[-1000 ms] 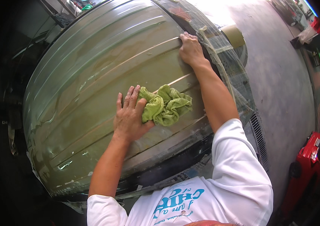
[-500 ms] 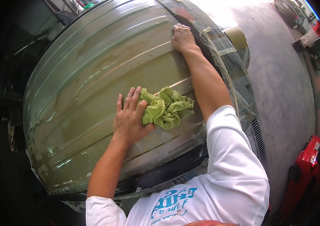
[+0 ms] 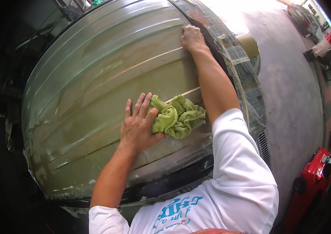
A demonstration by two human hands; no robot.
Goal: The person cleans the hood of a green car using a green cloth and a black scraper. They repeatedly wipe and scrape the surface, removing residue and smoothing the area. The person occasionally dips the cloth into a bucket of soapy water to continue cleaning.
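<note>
My left hand lies on a wet, ribbed, olive-green vehicle roof. Three of its fingers stretch flat across the panel, while the thumb and bent forefinger grip the edge of a crumpled green cloth. The rest of the cloth bunches on the roof to the right of that hand. Farther off, my right hand presses down near the roof's right edge with its fingers curled under. Whatever those fingers may hold is hidden beneath them.
Clear masking film covers the vehicle's right side, with a tan tape roll beside it. Concrete floor runs along the right. A red car stands at lower right, and a dark car at far right.
The whole view has shifted slightly, moving the roof a little lower in the picture. My right hand stays near the roof's right edge, and the left keeps its place beside the cloth.
</note>
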